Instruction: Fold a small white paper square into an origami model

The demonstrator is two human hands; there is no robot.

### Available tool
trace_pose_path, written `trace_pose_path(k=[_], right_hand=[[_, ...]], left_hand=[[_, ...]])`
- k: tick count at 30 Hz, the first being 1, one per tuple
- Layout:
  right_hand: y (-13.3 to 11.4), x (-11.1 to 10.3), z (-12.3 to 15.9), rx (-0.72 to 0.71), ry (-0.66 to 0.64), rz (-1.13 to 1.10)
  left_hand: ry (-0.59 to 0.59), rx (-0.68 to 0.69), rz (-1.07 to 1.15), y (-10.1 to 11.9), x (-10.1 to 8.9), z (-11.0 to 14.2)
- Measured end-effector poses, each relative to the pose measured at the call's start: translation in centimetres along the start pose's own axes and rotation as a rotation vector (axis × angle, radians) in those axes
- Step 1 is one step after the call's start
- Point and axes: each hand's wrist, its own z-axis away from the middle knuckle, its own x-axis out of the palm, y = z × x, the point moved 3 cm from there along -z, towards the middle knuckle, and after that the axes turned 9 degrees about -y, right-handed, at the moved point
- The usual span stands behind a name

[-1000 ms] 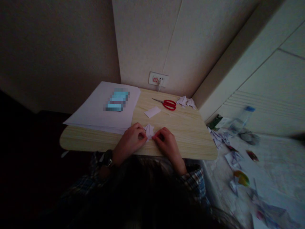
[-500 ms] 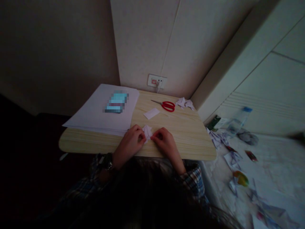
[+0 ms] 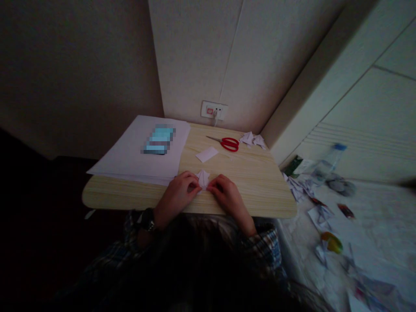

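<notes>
A small folded white paper piece (image 3: 203, 178) with pointed corners lies near the front edge of the wooden table (image 3: 253, 190). My left hand (image 3: 180, 190) pinches its left lower side between thumb and fingers. On the opposite side, my right hand (image 3: 225, 193) grips the lower right edge in the same way. The fingertips cover the paper's lower corners. Just beyond it rests a flat white paper rectangle (image 3: 207, 154). Red-handled scissors (image 3: 229, 144) lie farther back, blades pointing left.
Large white sheets (image 3: 120, 149) cover the table's left, with a phone (image 3: 159, 139) on them. Two folded paper pieces (image 3: 251, 139) sit at the back right. A wall socket (image 3: 214, 110) holds a plug. Right of the table, a bed (image 3: 383, 208) bears a plastic bottle (image 3: 329, 162) and scattered papers.
Both hands keep their pinch on the folded paper, with only slight finger movement at its lower edge. The whole view has shifted a little.
</notes>
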Motion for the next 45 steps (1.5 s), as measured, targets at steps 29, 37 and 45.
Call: trace_pose_path(k=[29, 37, 45], right_hand=[[-0.9, 0.2, 0.0, 0.014, -0.077, 0.285], [-1.4, 0.4, 0.1, 0.159, -0.031, 0.316], [-0.8, 0.0, 0.0, 0.212, 0.031, 0.116]], left_hand=[[-0.034, 0.019, 0.053, -0.2, 0.2, -0.2], [-0.04, -0.029, 0.052, -0.1, 0.3, -0.4], [-0.025, -0.053, 0.059, 0.2, 0.1, -0.2]])
